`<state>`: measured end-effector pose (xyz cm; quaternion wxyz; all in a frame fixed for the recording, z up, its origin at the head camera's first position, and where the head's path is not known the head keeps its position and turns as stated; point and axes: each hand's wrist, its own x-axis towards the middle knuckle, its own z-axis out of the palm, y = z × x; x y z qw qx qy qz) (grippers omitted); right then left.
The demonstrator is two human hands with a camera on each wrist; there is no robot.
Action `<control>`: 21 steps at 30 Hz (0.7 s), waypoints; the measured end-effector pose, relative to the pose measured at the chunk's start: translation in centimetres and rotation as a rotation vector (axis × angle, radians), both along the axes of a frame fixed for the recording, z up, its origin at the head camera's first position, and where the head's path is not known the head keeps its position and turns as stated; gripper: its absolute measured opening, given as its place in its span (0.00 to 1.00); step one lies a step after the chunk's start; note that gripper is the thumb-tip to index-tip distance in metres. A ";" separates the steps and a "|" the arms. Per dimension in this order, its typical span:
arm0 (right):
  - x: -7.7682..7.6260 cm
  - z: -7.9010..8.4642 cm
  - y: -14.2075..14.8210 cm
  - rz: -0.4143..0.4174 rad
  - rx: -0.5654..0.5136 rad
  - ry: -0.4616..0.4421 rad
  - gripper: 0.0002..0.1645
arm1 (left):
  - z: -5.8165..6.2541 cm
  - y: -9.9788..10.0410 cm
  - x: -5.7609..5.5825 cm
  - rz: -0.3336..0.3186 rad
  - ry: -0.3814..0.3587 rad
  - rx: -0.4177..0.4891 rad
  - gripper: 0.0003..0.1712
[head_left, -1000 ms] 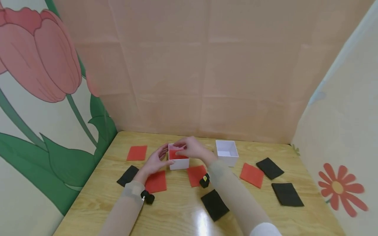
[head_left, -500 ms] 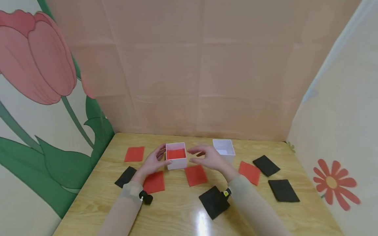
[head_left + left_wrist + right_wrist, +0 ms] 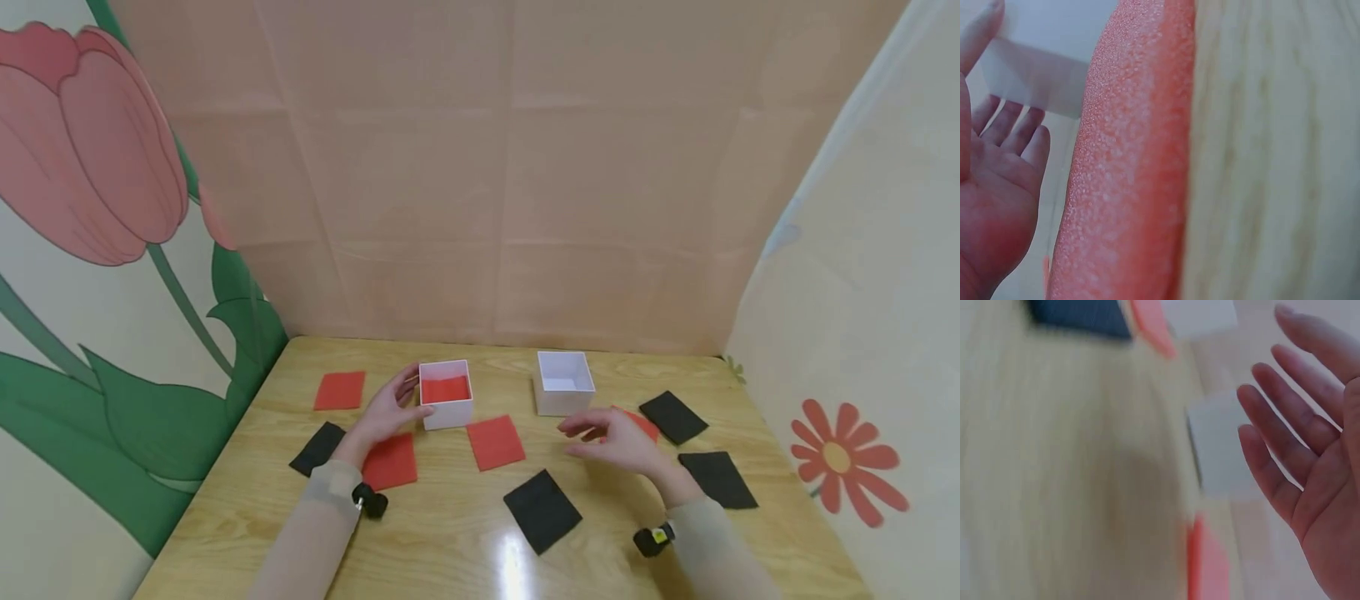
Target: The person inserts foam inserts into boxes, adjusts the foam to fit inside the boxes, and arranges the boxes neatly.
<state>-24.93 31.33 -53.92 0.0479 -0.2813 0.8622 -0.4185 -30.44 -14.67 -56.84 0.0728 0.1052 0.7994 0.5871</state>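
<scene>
My left hand (image 3: 388, 417) rests against a white open box (image 3: 450, 414), its thumb at the front corner and fingers along the left side. In the left wrist view the palm of that left hand (image 3: 1000, 187) shows, fingers mostly extended. Inside this box lies a red square (image 3: 445, 388), perhaps folded cloth. My right hand (image 3: 618, 442) hovers above the table with loosely bent fingers and holds nothing. Below and behind it, a red square (image 3: 639, 421) is partly hidden. A second white box (image 3: 562, 402), with no contents visible, stands just beyond this hand.
More red squares lie at the back left (image 3: 340, 390), beside the left wrist (image 3: 391, 461) and mid-table (image 3: 496, 442). Black squares lie at left (image 3: 317, 448), front centre (image 3: 543, 511) and right (image 3: 674, 417). Fabric-like panels border the wooden table (image 3: 450, 533).
My right hand has come out of the left box, leaving the red square inside, and has moved right and nearer to me. The left hand stays at the box.
</scene>
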 end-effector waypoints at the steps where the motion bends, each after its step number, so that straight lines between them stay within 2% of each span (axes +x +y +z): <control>1: 0.2 -0.4 1.1 -0.031 0.015 0.015 0.23 | 0.0 0.0 0.0 -0.002 0.001 0.001 0.61; 6: 0.8 -1.9 5.7 -0.244 0.136 0.092 0.33 | -0.1 -0.1 0.0 -0.008 0.002 0.008 0.61; 9: 0.7 -2.5 7.4 -0.328 0.226 0.114 0.41 | -0.2 -0.2 0.0 -0.002 0.003 0.017 0.61; 17: 0.2 -3.8 9.2 -0.367 0.313 0.059 0.52 | -0.3 -0.3 -0.1 -0.001 -0.004 0.013 0.62; 21: 0.1 -4.0 9.2 -0.362 0.345 0.074 0.54 | -0.3 -0.2 -0.2 -0.006 -0.001 0.019 0.63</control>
